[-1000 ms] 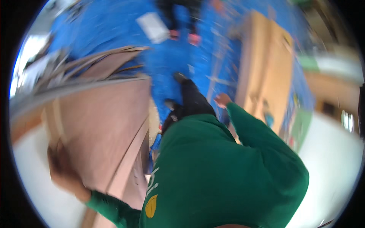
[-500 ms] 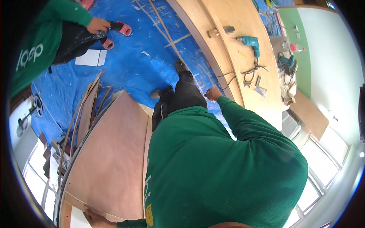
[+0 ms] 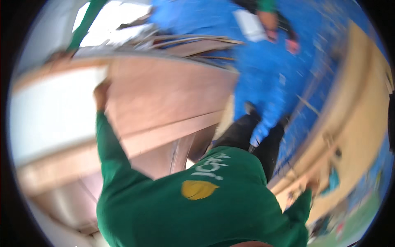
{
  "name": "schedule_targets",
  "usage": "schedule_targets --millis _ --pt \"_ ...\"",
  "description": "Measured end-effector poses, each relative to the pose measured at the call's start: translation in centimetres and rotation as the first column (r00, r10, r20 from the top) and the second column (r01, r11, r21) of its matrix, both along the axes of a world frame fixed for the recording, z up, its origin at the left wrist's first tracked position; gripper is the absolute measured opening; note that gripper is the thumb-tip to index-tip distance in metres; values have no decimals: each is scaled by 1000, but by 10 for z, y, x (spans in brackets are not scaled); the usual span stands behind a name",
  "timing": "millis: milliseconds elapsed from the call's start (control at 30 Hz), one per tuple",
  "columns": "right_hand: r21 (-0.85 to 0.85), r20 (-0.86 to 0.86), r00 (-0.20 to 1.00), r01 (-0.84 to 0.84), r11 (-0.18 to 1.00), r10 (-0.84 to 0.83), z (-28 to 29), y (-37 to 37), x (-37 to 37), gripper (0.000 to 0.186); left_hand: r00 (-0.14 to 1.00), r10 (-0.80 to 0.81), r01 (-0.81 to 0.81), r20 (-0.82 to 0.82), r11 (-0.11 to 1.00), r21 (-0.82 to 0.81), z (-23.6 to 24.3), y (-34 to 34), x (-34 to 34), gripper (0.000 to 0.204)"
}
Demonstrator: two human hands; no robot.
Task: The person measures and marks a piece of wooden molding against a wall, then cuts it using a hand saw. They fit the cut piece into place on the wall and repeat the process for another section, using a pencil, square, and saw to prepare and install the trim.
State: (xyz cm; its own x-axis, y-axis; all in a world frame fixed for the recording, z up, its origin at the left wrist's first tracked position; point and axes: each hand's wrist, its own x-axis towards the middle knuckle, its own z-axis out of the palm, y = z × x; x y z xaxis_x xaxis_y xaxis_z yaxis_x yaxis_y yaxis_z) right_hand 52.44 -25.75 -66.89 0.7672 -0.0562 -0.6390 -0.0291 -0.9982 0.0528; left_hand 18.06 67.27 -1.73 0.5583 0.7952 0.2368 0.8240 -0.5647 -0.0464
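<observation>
My left hand (image 3: 102, 92) grips the edge of a large pinkish plywood panel (image 3: 168, 88), beside a white surface (image 3: 53, 109) framed by pale wood. My right hand (image 3: 312, 185) is low on the right, over a light wooden board (image 3: 358, 123), close to a blurred teal tool (image 3: 331, 181); its fingers are smeared by motion.
A co-worker's hand (image 3: 59, 55) rests at the panel's far edge. Another hand (image 3: 267, 20) and legs show at the top, near a white sheet (image 3: 249, 24). Wood offcuts (image 3: 193, 47) lie behind the panel; blue sheeting (image 3: 261, 74) covers the floor around my feet.
My view has swung round, so the panel now spreads across the upper left. My left hand has shifted upward along it; a co-worker's arm has appeared at the top left.
</observation>
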Motion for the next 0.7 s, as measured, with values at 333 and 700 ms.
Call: schedule_targets --millis 333,700 --pt "-228 28 972 -222 948 235 26 -52 42 35 890 454 -455 34 890 15 -33 -2 -50 44" --pt "506 197 752 -627 592 629 93 158 70 16 830 500 -531 247 844 74 -44 -34 -13 58"
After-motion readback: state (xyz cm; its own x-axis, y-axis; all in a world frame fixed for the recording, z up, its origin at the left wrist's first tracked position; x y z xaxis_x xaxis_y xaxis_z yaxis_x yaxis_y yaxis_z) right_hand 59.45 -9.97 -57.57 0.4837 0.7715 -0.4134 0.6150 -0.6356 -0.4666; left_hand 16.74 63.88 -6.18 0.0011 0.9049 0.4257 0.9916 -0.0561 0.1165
